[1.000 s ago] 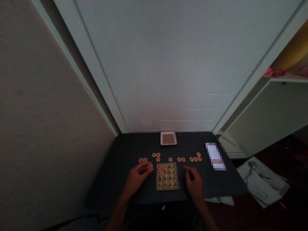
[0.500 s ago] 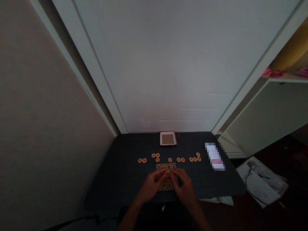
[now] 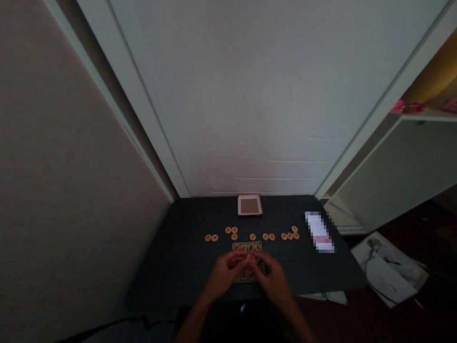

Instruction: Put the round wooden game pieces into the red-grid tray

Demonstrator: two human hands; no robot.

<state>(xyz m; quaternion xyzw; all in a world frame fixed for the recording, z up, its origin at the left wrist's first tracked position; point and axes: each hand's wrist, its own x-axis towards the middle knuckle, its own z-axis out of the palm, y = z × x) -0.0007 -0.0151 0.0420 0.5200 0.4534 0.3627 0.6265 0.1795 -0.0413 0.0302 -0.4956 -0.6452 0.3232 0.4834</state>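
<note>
My left hand and my right hand meet over a box of Chinese chess pieces. Between their fingertips they pinch one round Chinese chess piece, light with a red mark, tilted up from flat. Both hands have their fingers closed and curved around it. Rows of pieces lie in the box, and my fingers hide its middle. Beyond it on the table, more loose pieces sit in small groups: a pair at left, a single piece in the middle and a cluster at right.
On the dark table, a shallow box lid rests at the back against the white panel. A blurred-out pale object lies at the right. Papers are on the floor beyond the table's right edge.
The piece between my fingertips has turned and tilted a little. Both hands stay over the box, and the loose pieces on the table keep their places.
</note>
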